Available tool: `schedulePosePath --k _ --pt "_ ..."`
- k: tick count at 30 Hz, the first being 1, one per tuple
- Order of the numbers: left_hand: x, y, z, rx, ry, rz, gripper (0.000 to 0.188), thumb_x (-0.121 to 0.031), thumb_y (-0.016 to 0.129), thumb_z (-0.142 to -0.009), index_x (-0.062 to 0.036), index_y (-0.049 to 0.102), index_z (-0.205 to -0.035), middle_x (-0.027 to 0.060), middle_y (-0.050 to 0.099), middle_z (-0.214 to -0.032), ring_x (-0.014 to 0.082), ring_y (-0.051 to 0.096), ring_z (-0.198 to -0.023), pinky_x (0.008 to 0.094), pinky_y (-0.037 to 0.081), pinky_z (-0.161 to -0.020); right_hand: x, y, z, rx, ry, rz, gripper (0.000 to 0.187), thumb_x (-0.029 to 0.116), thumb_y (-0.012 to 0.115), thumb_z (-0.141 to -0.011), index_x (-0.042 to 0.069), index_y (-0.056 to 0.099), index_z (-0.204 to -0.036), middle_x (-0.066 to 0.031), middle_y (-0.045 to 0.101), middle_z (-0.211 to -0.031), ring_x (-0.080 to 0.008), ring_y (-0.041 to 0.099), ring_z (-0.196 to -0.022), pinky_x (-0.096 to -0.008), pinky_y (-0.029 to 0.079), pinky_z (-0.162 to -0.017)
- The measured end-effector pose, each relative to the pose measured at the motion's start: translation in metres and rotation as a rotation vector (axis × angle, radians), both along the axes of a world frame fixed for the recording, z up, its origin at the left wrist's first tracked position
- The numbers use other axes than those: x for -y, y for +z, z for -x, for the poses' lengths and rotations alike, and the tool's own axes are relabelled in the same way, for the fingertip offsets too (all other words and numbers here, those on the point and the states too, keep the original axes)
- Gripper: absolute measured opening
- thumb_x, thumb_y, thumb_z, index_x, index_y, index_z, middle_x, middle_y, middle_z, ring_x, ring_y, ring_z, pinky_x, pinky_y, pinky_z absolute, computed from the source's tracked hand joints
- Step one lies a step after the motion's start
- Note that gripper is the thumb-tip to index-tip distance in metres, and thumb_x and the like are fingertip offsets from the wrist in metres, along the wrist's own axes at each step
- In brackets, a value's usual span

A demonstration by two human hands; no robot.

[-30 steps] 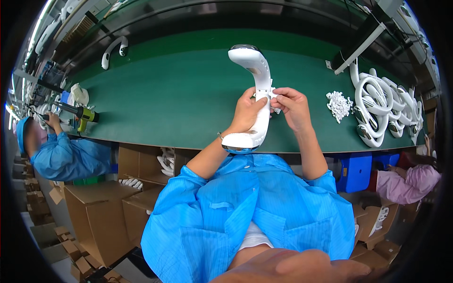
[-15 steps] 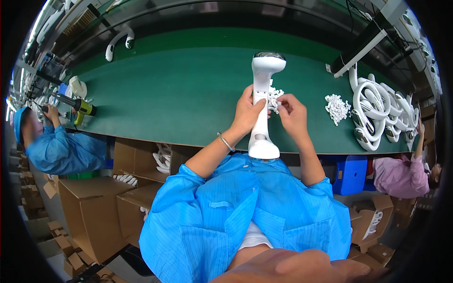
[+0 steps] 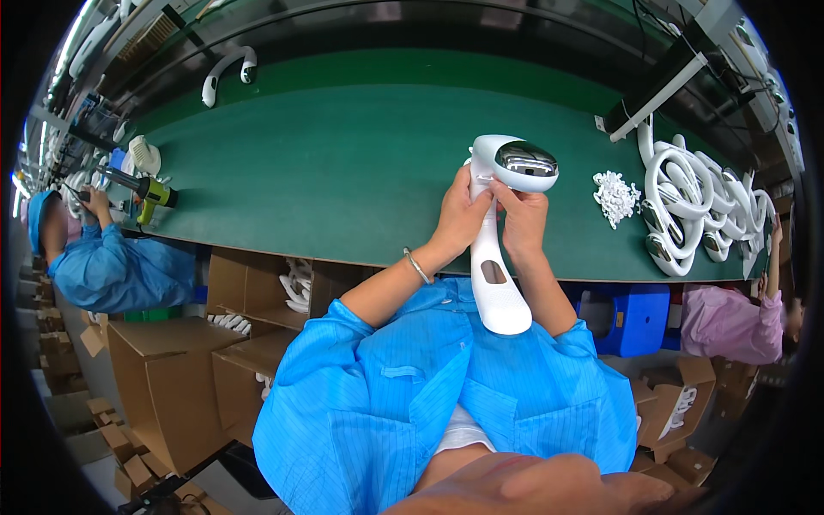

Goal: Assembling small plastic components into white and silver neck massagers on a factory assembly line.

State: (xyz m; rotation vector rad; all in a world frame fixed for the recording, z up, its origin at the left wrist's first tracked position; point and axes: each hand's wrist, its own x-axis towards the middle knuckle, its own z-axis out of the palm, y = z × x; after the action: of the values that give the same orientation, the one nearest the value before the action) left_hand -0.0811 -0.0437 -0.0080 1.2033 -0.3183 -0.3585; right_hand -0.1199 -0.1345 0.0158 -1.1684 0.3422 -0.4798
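Observation:
A white curved plastic housing [image 3: 501, 296] with a glossy dark-tinted head stands tilted between my hands, over the near edge of the bench. Its lower part has an oblong opening. My left hand [image 3: 461, 213] is wrapped round its stem from the left side. On the right, my right hand [image 3: 523, 219] grips the stem just under the head, its thumb pressed against the front. A small white piece shows near that thumb, too small to make out clearly. The small parts behind the housing are almost wholly hidden.
A heap of small white parts [image 3: 615, 199] lies to the right, beside a stack of white curved housings [image 3: 687, 202]. Another curved housing [image 3: 225, 73] rests at the far left. A green power tool [image 3: 154, 196] is near a co-worker in blue. Cardboard boxes [image 3: 172, 378] stand below the bench.
The housing has come nearer to me and turned, so its glossy head now faces right. My right hand has moved from the small parts behind it onto the stem.

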Motion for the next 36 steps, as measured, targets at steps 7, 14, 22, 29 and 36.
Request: schedulePosePath --k 7,14,22,29,36 --pt "-0.009 0.014 0.006 -0.032 -0.060 0.089 0.029 -0.005 0.050 -0.088 -0.0015 0.044 -0.117 0.0071 0.057 -0.095 0.0127 0.058 -0.079 0.0286 0.050 -0.066 0.016 0.011 0.007 0.154 0.113 0.168 0.020 -0.005 0.061 -0.078 0.002 0.066 -0.096 -0.0025 0.066 -0.087 -0.0083 0.059 -0.077 -0.0234 0.048 -0.067" --pt "-0.014 0.022 0.013 0.192 -0.006 -0.006 0.033 -0.018 0.044 -0.095 -0.0026 0.043 -0.124 0.0067 0.061 -0.087 0.0117 0.059 -0.072 0.0266 0.049 -0.062 0.029 -0.022 0.015 0.042 0.027 0.284 0.024 0.004 0.070 -0.076 0.001 0.063 -0.098 -0.0057 0.063 -0.088 -0.0136 0.059 -0.074 -0.0267 0.050 -0.063" --pt "-0.018 0.028 0.016 0.213 0.006 -0.047 0.028 -0.017 0.044 -0.095 -0.0015 0.047 -0.118 0.0078 0.062 -0.086 0.0119 0.060 -0.070 0.0267 0.049 -0.059 0.017 0.027 0.015 0.139 0.181 0.161 0.036 0.018 0.068 -0.081 -0.001 0.057 -0.109 -0.0058 0.064 -0.096 -0.0095 0.062 -0.085 -0.0229 0.051 -0.075" --pt "-0.017 0.026 0.012 0.136 -0.054 -0.047 0.020 -0.015 0.047 -0.094 0.0005 0.051 -0.107 0.0084 0.062 -0.083 0.0122 0.061 -0.065 0.0254 0.049 -0.055 0.036 -0.017 0.010 0.037 0.224 0.165 0.028 0.001 0.062 -0.081 -0.001 0.058 -0.109 -0.0087 0.062 -0.102 -0.0153 0.059 -0.091 -0.0287 0.048 -0.078" --pt "0.002 -0.007 0.000 -0.118 -0.086 0.013 0.027 -0.020 0.052 -0.094 -0.0029 0.049 -0.114 0.0073 0.061 -0.081 0.0128 0.061 -0.060 0.0249 0.051 -0.051 0.037 -0.014 0.004 -0.165 0.296 0.199 0.025 0.010 0.058 -0.086 -0.001 0.061 -0.109 -0.0030 0.064 -0.088 -0.0084 0.059 -0.074 -0.0213 0.046 -0.060"
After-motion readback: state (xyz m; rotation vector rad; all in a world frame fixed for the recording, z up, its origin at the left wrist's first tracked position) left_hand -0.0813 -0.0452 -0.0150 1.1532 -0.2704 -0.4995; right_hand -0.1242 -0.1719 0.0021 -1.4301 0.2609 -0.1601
